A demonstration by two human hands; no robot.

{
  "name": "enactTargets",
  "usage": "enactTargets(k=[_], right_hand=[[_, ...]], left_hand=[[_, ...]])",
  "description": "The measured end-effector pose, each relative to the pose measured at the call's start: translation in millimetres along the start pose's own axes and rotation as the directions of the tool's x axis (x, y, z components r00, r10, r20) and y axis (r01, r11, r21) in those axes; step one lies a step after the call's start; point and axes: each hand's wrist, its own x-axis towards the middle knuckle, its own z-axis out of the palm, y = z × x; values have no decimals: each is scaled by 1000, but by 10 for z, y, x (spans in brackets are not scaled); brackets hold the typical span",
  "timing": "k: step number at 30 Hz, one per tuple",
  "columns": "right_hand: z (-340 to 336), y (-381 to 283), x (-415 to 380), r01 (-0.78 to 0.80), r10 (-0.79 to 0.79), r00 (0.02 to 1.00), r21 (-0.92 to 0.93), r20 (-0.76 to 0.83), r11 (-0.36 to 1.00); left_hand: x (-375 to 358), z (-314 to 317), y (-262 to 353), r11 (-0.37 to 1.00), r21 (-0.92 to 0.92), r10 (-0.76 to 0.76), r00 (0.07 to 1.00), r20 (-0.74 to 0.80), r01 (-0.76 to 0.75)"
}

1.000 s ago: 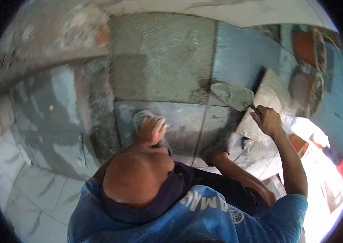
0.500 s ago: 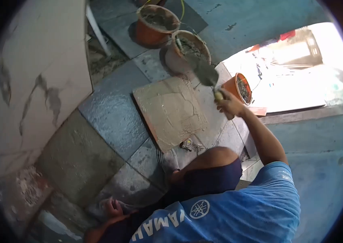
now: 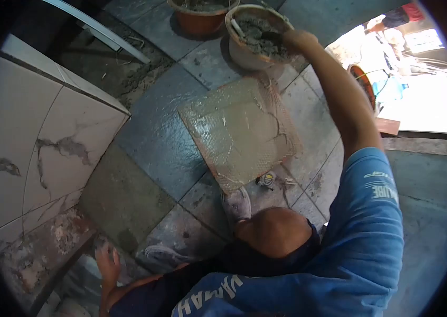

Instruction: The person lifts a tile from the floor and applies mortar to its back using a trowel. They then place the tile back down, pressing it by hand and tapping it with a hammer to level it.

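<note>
My right hand (image 3: 300,41) reaches far forward to a bucket of wet grey mortar (image 3: 257,50). It is closed on a trowel (image 3: 272,37), whose dark blade dips into the mortar and is partly hidden. Low on the left, my left hand (image 3: 108,262) is held out near the floor with its fingers apart and nothing in it. Between my arms and the bucket lies a square tile (image 3: 236,134), its upper face coated with smeared, ridged mortar. My shoe (image 3: 236,203) touches or nearly touches the tile's near corner.
A second mortar bucket (image 3: 199,18) stands at the back, and an orange bucket (image 3: 361,87) by the bright doorway. A tape measure (image 3: 267,180) lies beside the tile. A bare cement square (image 3: 123,195) adjoins the marbled wall (image 3: 70,142). Another person's arm (image 3: 395,18) shows outside.
My right hand has carried the trowel forward from beside the tile into the mortar bucket. My left hand has come into view at the lower left. The view has shifted.
</note>
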Motion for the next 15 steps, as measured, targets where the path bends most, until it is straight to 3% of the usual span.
enactTargets(k=[3, 4, 5, 7, 8, 9, 10, 11, 13, 15], right_hand=[[-177, 53, -229, 49, -49, 999, -35, 0, 998], [-124, 74, -383, 74, -74, 916, -16, -393, 997], [-42, 138, -567, 101, -75, 686, -7, -724, 995], [58, 354, -875, 252, 34, 289, 111, -957, 961], [238, 320, -1155, 270, 290, 400, 415, -869, 869], [513, 292, -1344, 237, 509, 504, 679, -698, 695], [1021, 343, -1299, 158, 522, 621, 746, -584, 647], [1654, 364, -1260, 66, 527, 721, 802, -450, 594], [2635, 310, -1159, -61, 396, 913, 925, -100, 374], [3142, 259, -1098, -189, 323, 936, 973, 138, 132]], left_hand=[[705, -273, 231, 996, -6, 93, 988, 122, -93], [908, -311, 318, 989, 13, 145, 973, 177, -150], [1091, -318, 427, 990, 24, 132, 975, 179, -139], [1399, -258, 712, 958, -99, 286, 926, 247, -270], [1525, -168, 853, 954, -108, 298, 920, 255, -279], [1652, -23, 1000, 954, -272, 207, 928, 310, -122], [1799, 156, 1144, 909, -415, 127, 918, 377, 45], [1921, 371, 1264, 905, -424, 149, 911, 384, 31], [2123, 859, 1459, 769, -595, 37, 914, 405, 233], [2384, 1243, 1654, 656, -612, -33, 828, 560, 441]])
